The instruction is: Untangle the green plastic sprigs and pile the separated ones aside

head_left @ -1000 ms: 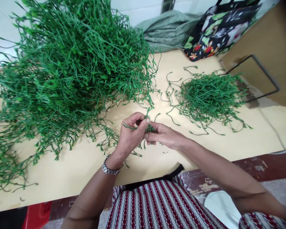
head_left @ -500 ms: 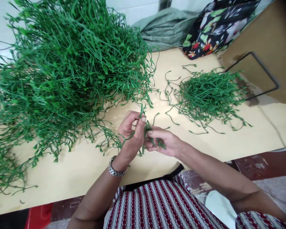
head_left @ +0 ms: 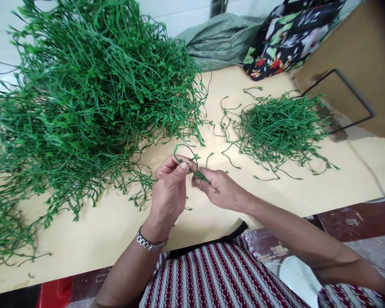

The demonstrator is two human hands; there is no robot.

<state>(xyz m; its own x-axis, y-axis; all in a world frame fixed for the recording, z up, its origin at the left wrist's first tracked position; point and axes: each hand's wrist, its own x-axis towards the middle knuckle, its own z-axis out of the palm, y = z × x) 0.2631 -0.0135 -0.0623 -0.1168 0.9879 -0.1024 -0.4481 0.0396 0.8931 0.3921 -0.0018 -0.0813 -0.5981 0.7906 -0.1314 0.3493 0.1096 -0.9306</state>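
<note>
A thin green plastic stem (head_left: 186, 159) loops between my two hands above the pale yellow table (head_left: 115, 222). My left hand (head_left: 169, 190), with a metal watch at the wrist, pinches one end with closed fingers. My right hand (head_left: 218, 187) pinches the other end, its fingers curled. A big tangled heap of green stems (head_left: 83, 98) lies just left of my hands. A smaller, flatter pile of green stems (head_left: 279, 126) lies to the right and a little farther off.
At the back lie a grey-green sack (head_left: 221, 38) and a dark flowered bag (head_left: 291, 34). A brown board with a black wire frame (head_left: 353, 72) leans at the right. A red-and-white striped garment (head_left: 218, 278) covers my lap at the table's near edge.
Both hands have stayed in place and turned the stem; it now arcs as a loop above my fingers, where before it hung bunched between them.
</note>
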